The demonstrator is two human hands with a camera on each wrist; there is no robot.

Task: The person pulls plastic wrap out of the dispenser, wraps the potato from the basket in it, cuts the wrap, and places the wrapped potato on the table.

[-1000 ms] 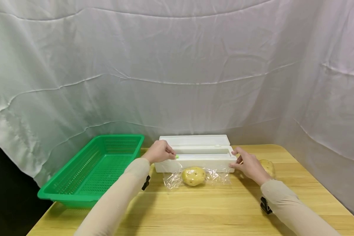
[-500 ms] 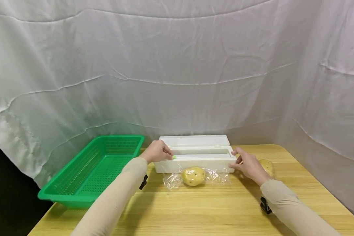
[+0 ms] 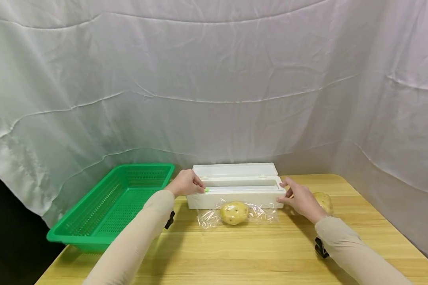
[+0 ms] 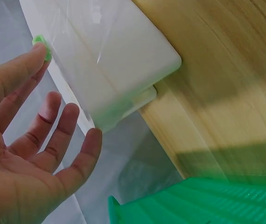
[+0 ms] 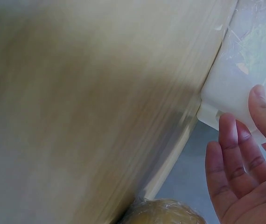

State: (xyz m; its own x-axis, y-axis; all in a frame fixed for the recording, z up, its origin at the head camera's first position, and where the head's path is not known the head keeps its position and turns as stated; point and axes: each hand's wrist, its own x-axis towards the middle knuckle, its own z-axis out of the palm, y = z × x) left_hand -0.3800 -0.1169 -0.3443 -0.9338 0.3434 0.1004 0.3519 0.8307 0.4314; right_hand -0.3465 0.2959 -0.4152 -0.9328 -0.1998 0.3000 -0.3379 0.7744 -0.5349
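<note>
A white cling film box (image 3: 235,200) stands at the back of the table with its lid (image 3: 235,170) raised. My left hand (image 3: 185,183) pinches a small green slider (image 4: 43,47) between thumb and index finger near the box's left end; its other fingers are loosely bent. My right hand (image 3: 301,200) grips the right end of the box, with the thumb (image 5: 263,109) on its front face. Clear film (image 3: 262,213) hangs from the box and lies over a potato (image 3: 234,213) in front of it.
A green perforated basket (image 3: 82,238) stands at the left. Another potato (image 3: 323,202), covered in film, lies behind my right wrist. The wooden table (image 3: 242,257) extends in front, and a grey curtain (image 3: 232,130) hangs behind.
My left hand has moved left along the box's top edge, taking the green slider with it. The right hand, the box and the potatoes have stayed put.
</note>
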